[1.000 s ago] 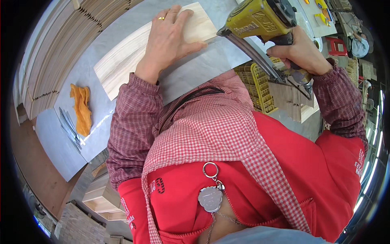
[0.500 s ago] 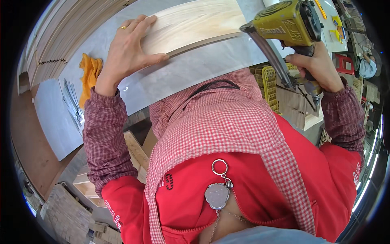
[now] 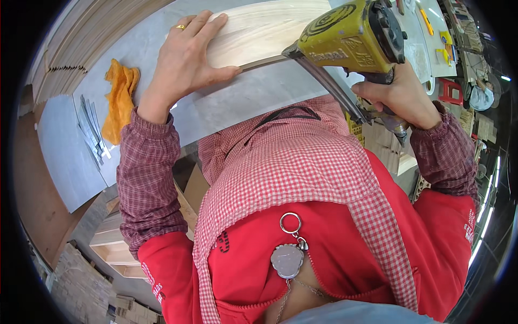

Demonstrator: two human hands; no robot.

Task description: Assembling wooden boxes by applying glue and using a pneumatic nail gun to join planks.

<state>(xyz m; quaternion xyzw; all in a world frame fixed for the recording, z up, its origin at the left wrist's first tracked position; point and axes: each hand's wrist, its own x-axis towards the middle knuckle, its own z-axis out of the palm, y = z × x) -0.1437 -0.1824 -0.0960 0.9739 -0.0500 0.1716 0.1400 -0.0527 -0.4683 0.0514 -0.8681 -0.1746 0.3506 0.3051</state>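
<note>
A pale wooden board (image 3: 259, 33) lies on the grey worktable (image 3: 237, 105). My left hand (image 3: 186, 62) grips its left end, fingers over the top and thumb along the near edge; a ring shows on one finger. Closed around its handle, my right hand (image 3: 402, 97) holds a yellow pneumatic nail gun (image 3: 345, 43), whose long nail magazine slants down toward me. The gun's nose is at the board's near edge; whether it touches cannot be made out. The gun's body hides the board's right end.
At the far left stands a tall stack of thin boards (image 3: 89, 38). An orange cloth (image 3: 120, 102) and several thin metallic strips (image 3: 90, 129) lie left of my forearm. Beneath the table on the left is an open wooden box (image 3: 116, 240). A red stool (image 3: 451, 90) stands off to the right.
The nail gun has moved left, bringing its nose from the board's right end to farther along the near edge. My left hand and the board's left end have shifted slightly right.
</note>
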